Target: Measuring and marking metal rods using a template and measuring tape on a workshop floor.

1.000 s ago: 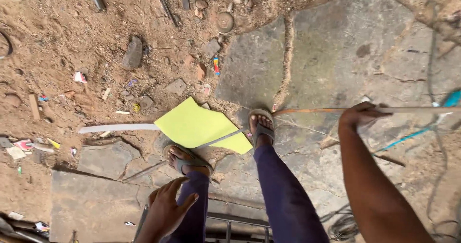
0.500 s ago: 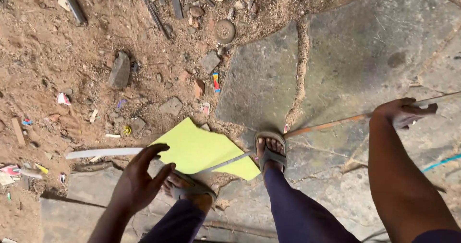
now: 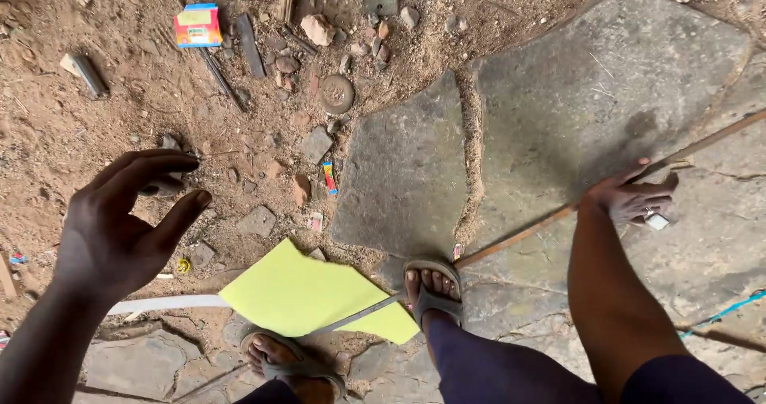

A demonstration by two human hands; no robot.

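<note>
My right hand (image 3: 634,197) is closed around a long thin rusty metal rod (image 3: 523,232) that runs across the grey stone slabs (image 3: 574,101) from under my right sandalled foot (image 3: 432,288) to the upper right. My left hand (image 3: 120,220) hovers open in the air at the left, fingers spread, holding nothing. A yellow-green sheet (image 3: 307,292) lies on the ground between my feet, with the rod's near end lying across it. My left foot (image 3: 291,364) stands at the sheet's lower edge.
Sandy dirt with stones, wood scraps and litter covers the upper left, including a small colourful box (image 3: 197,26) and a round metal lid (image 3: 337,94). A white strip (image 3: 163,303) lies left of the sheet. A blue cord (image 3: 722,312) runs at the right edge.
My left hand has risen and moved left, away from the sheet. The view has tilted so my right hand and the rod sit lower in the frame.
</note>
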